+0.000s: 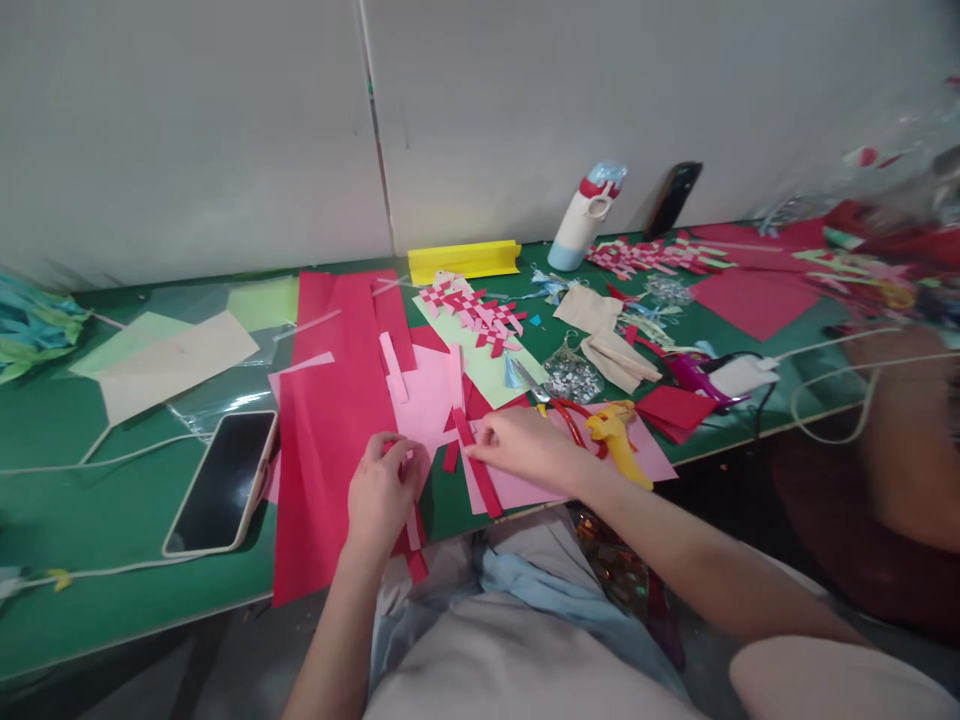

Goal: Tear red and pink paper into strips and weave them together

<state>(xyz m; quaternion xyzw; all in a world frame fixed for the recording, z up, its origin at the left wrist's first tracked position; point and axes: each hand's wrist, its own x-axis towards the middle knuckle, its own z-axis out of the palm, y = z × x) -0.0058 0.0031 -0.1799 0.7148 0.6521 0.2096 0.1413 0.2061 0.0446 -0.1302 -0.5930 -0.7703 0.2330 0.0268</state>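
Observation:
My left hand (382,490) is closed around red and pink paper strips (415,545), whose ends hang below the fingers over the table edge. Fingers pinched together, my right hand (521,448) is on a red paper strip (487,488) that lies slantwise over pink paper. Between the hands, short red pieces and a pink strip (457,375) rest on pink sheets (424,385). Large red paper (322,420) spreads under and beside my left hand. Just beyond my right hand lie scissors (574,420) with red-orange handles and a yellow glue gun (616,435).
Left of the red paper lies a phone (221,485) with a white cable nearby. Woven red-and-pink paper pieces (472,310), a bag of beads (571,375) and a bottle (585,220) stand or lie farther back. A blurred arm of another person (907,430) is at the right.

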